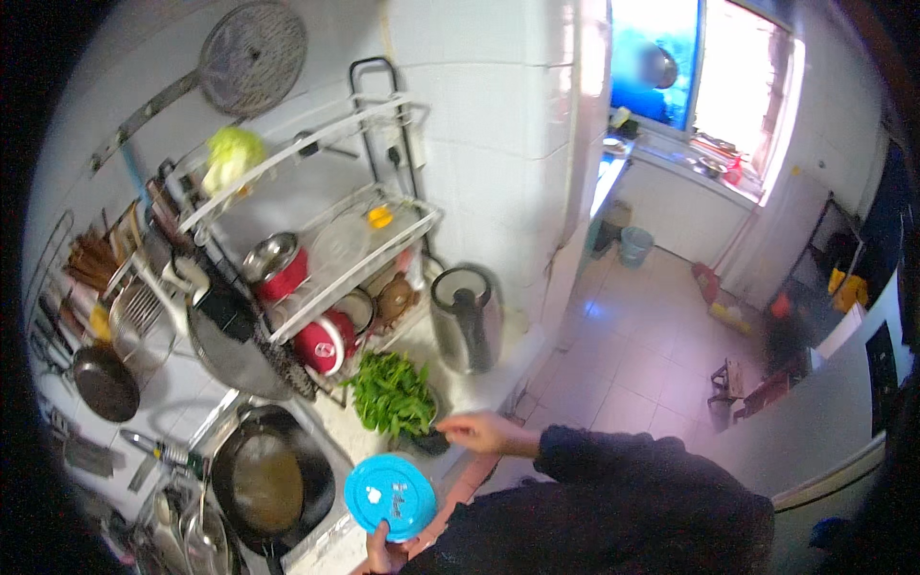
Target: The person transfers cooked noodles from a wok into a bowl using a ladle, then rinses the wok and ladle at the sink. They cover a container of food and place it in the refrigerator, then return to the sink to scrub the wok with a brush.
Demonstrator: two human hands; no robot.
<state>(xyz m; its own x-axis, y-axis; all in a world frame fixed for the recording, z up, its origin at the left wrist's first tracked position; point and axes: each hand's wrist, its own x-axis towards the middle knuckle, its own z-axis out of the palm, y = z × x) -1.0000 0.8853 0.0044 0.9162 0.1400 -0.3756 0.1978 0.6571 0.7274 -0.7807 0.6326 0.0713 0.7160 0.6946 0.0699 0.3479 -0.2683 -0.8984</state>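
Note:
My left hand grips a round blue plastic container or lid by its near edge. Its flat top bears writing and a small white mark. My right hand reaches in from the right, fingers bent, beside a heap of leafy greens. Under the greens and by my fingertips is a dark object, perhaps the edge or handle of a vessel. Whether my fingers touch or hold it is unclear. To the left of the blue container, a black wok on the stove holds brownish liquid.
A white two-tier rack carries a lettuce and a red pot. Close by stands a steel cylinder. Pans and utensils hang at the left around a skimmer. The counter edge drops to a tiled floor on the right.

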